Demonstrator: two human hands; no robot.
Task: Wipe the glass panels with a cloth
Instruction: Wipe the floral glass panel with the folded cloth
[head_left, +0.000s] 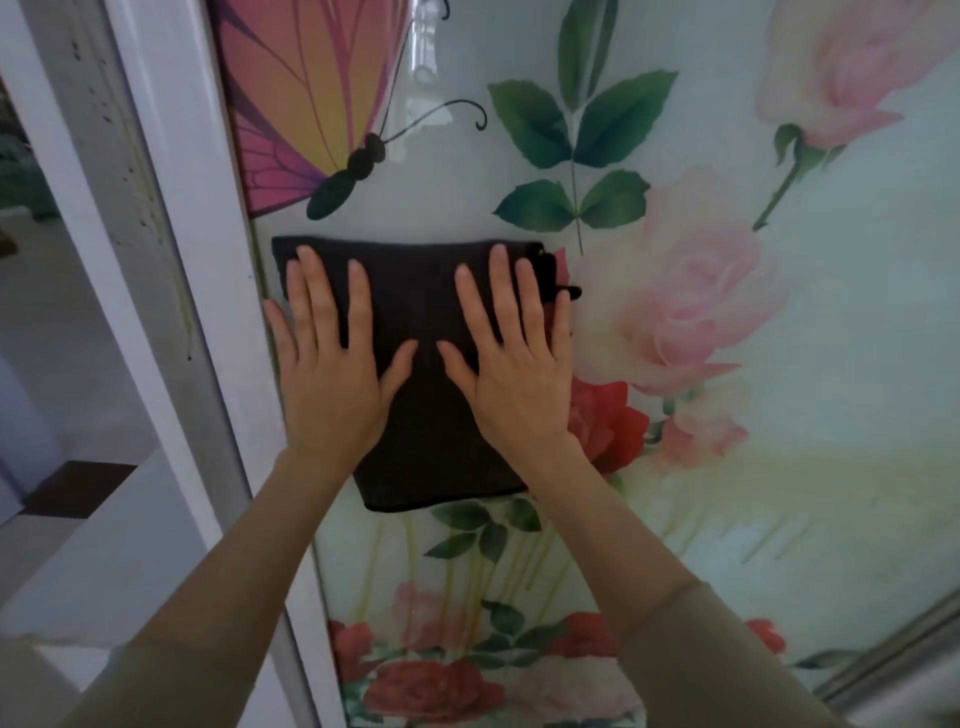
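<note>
1. Lying under the straight, spread fingers (358, 306) of the left hand (332, 384) and right hand (511, 387), a dark rectangular cloth (415, 291) is pressed on the glossy floral glass panel (779, 467).
2. A white frame (208, 312) is seen just left of the fingers.

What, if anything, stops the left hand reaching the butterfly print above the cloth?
Likely nothing, so yes. The left hand lies flat on the dark cloth, fingertips near its top edge, and the butterfly sits just above on the glass panel, with nothing between.
</note>
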